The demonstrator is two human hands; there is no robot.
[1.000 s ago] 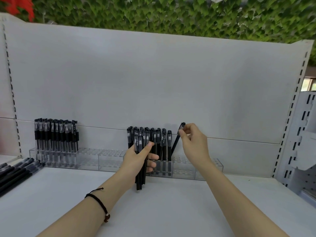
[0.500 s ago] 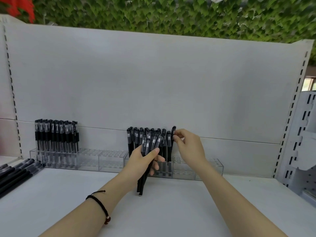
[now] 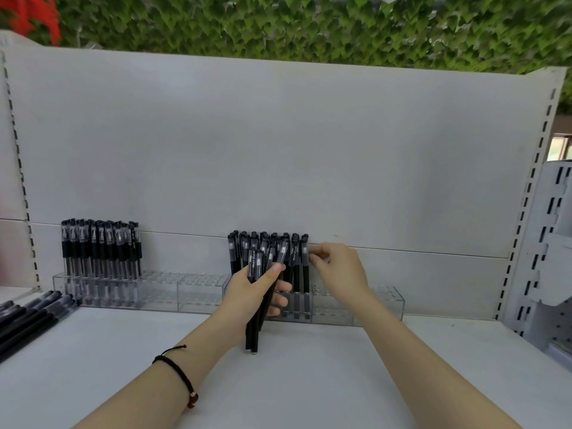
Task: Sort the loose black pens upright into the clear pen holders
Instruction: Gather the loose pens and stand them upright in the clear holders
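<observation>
Head view, single frame.

Left hand, centre of frame: fingers and thumb curled round a bundle of black pens, held roughly upright and fanned at the caps. The lower tips of the bundle sat at or just above the bench; contact could not be told. A dark cord bracelet was on that wrist.

Right hand, just right of centre: fingertips bent in and brought up against the cap end of the rightmost pen, which stood upright in the right clear holder. Whether they pinched the cap or only touched it could not be told.

The right clear holder stood against the white back panel. A cluster of standing pens filled its left part; its right part showed bare slots.

Obstruction: the left hand and its bundle stood in front of that cluster, hiding the pens' lower halves and the holder's front wall there. The right hand covered part of the holder's top behind it.

Left of frame: the left clear holder, touching the right one end to end, with a row of upright pens at its left end. Loose pens lay flat on the bench at the left edge, partly cut off.

Surroundings: green leaf wall along the top, red foliage upper left, slotted white shelving at the right edge.
</observation>
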